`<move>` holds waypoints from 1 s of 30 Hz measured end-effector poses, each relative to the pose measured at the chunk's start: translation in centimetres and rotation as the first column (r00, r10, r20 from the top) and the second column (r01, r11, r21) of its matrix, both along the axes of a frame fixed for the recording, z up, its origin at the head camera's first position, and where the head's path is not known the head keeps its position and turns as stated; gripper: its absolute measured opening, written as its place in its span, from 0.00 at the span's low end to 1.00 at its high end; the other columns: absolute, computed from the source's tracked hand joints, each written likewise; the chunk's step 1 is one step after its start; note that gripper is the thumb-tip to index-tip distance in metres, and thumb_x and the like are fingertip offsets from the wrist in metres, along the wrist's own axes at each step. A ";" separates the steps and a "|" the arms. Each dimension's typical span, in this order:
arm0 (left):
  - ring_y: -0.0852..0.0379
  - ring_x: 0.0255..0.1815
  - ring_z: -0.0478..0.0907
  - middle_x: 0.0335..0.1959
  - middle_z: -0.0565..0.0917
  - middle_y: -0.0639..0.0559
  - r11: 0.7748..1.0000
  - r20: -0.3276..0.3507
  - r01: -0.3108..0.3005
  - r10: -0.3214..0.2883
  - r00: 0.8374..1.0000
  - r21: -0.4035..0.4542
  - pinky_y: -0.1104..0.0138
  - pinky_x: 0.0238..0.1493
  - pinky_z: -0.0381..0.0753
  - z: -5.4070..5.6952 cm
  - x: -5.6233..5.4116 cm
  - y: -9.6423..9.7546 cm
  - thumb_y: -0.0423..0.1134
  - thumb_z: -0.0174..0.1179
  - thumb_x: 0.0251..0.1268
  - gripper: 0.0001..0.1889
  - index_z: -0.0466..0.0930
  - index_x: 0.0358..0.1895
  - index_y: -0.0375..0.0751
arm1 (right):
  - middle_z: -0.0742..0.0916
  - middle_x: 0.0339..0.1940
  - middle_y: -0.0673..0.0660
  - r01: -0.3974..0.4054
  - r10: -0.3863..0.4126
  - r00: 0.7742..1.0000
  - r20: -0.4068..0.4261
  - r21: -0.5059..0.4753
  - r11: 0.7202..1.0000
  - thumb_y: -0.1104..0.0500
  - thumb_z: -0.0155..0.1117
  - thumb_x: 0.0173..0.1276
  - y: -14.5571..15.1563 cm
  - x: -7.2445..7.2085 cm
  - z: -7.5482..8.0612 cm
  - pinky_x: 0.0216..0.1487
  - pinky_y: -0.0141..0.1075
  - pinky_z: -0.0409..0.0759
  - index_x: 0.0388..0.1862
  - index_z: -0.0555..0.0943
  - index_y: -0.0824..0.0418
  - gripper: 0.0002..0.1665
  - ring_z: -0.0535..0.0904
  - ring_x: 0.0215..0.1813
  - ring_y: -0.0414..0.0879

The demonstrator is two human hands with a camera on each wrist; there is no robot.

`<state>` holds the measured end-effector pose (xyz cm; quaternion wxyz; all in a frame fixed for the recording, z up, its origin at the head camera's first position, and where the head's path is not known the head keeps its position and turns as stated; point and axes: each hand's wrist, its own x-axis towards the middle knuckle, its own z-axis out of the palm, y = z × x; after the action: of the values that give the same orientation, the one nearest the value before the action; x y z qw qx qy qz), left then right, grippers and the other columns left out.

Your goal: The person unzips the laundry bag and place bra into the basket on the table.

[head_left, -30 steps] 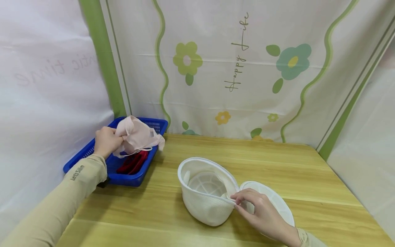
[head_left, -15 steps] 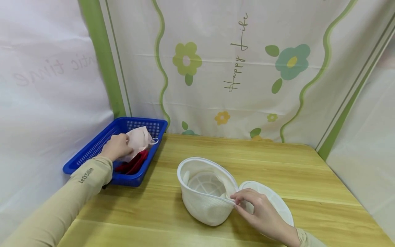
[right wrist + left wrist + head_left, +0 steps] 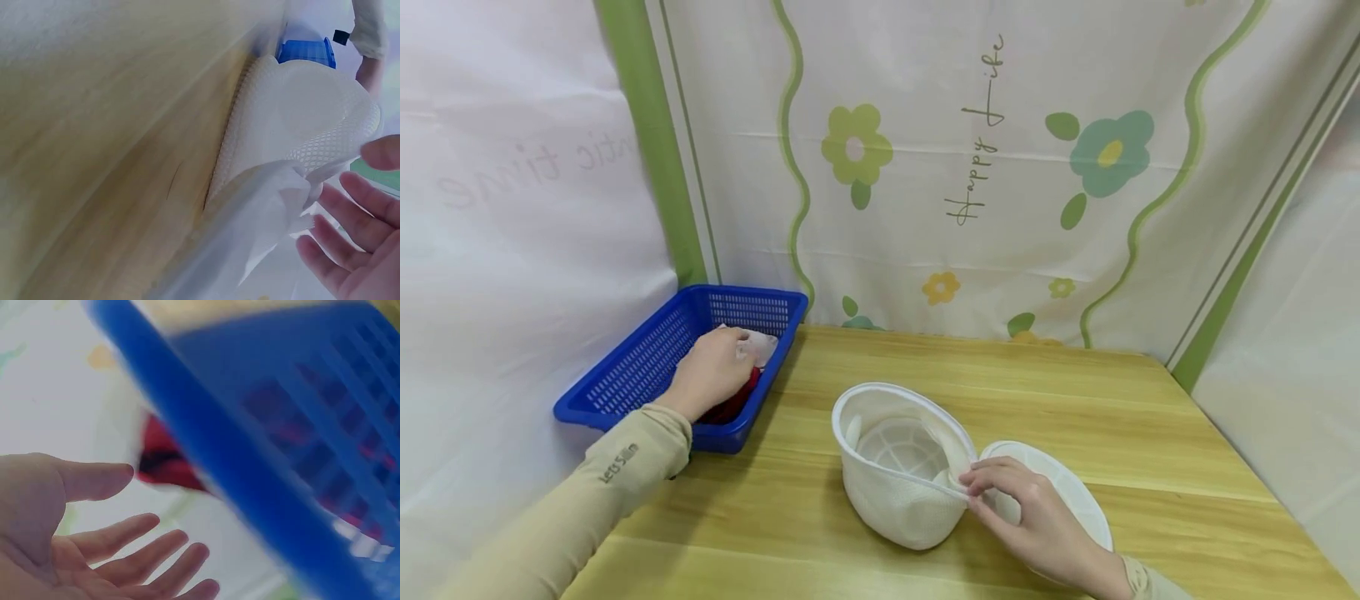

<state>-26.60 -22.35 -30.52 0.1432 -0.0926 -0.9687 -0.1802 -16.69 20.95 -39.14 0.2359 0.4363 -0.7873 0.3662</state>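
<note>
My left hand [image 3: 715, 367] reaches into the blue plastic basket [image 3: 640, 371], over a pale pink cloth piece [image 3: 763, 343] and a dark red cloth item [image 3: 730, 407]. In the left wrist view its fingers [image 3: 150, 569] are spread, with a gap to the red cloth [image 3: 169, 459], partly hidden behind the basket rim. My right hand [image 3: 1037, 521] pinches the white-trimmed rim of a white mesh laundry bag [image 3: 902, 508]. The bag stands upright with its mouth uncovered, its round lid [image 3: 1075, 487] folded out to the right and partly behind that hand.
A wooden table [image 3: 820, 367] carries the basket at the back left and the bag near the middle. White printed curtains [image 3: 925, 167] enclose the table at the back and both sides.
My left hand has lowered the pale pink cloth into the basket, let it go, and moved slightly toward the basket's right side. The right hand and laundry bag have stayed put.
</note>
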 end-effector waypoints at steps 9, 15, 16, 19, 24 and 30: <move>0.37 0.60 0.73 0.56 0.79 0.33 0.991 -0.221 0.131 -0.129 0.967 -0.003 0.43 0.61 0.71 0.5 4.2 6.5 0.37 0.61 0.68 0.18 0.80 0.54 0.27 | 0.85 0.53 0.53 0.225 -0.224 0.972 0.065 -0.006 0.974 0.69 0.69 0.61 1.0 0.3 1.9 0.62 0.24 0.69 0.41 0.84 0.56 0.12 0.79 0.56 0.50; 0.38 0.63 0.70 0.62 0.75 0.36 0.983 -0.208 0.169 -0.152 0.966 0.068 0.46 0.62 0.72 -0.7 7.0 9.5 0.44 0.50 0.77 0.21 0.78 0.58 0.30 | 0.82 0.59 0.56 0.285 -0.281 0.957 0.076 -0.061 0.956 0.71 0.68 0.61 1.9 0.1 3.3 0.64 0.26 0.67 0.48 0.83 0.58 0.17 0.76 0.61 0.51; 0.38 0.63 0.70 0.62 0.75 0.36 0.981 -0.214 0.181 -0.162 0.963 0.071 0.46 0.62 0.72 -0.9 7.4 9.8 0.44 0.49 0.77 0.21 0.78 0.59 0.30 | 0.82 0.60 0.57 0.291 -0.286 0.956 0.072 -0.070 0.954 0.71 0.68 0.61 2.1 0.1 3.4 0.65 0.27 0.66 0.49 0.83 0.60 0.17 0.76 0.61 0.52; 0.37 0.64 0.69 0.63 0.74 0.34 0.975 -0.241 0.214 -0.195 0.951 0.055 0.44 0.65 0.68 -1.6 8.2 10.6 0.46 0.47 0.78 0.23 0.77 0.59 0.29 | 0.80 0.63 0.58 0.319 -0.314 0.947 0.075 -0.083 0.944 0.71 0.67 0.61 2.4 0.1 3.7 0.66 0.27 0.64 0.53 0.81 0.63 0.20 0.73 0.64 0.52; 0.37 0.67 0.66 0.66 0.71 0.34 0.974 -0.263 0.225 -0.216 0.940 0.004 0.40 0.69 0.59 -2.3 9.2 11.1 0.48 0.47 0.78 0.24 0.75 0.62 0.30 | 0.74 0.69 0.58 0.376 -0.373 0.927 0.049 -0.072 0.924 0.70 0.66 0.63 2.6 0.3 4.1 0.69 0.28 0.59 0.60 0.77 0.66 0.24 0.67 0.68 0.57; 0.35 0.68 0.63 0.70 0.66 0.35 0.976 -0.262 0.217 -0.216 0.940 -0.029 0.35 0.68 0.53 -2.9 9.6 11.2 0.50 0.46 0.78 0.25 0.73 0.66 0.34 | 0.69 0.72 0.63 0.468 -0.466 0.882 -0.065 0.024 0.883 0.56 0.62 0.70 2.6 0.4 4.6 0.73 0.51 0.55 0.64 0.73 0.71 0.28 0.58 0.73 0.63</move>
<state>-17.04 -11.18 -33.46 0.2502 -0.2216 -0.9249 -0.1813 -16.25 23.59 -34.57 0.3313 0.2488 -0.8690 0.2705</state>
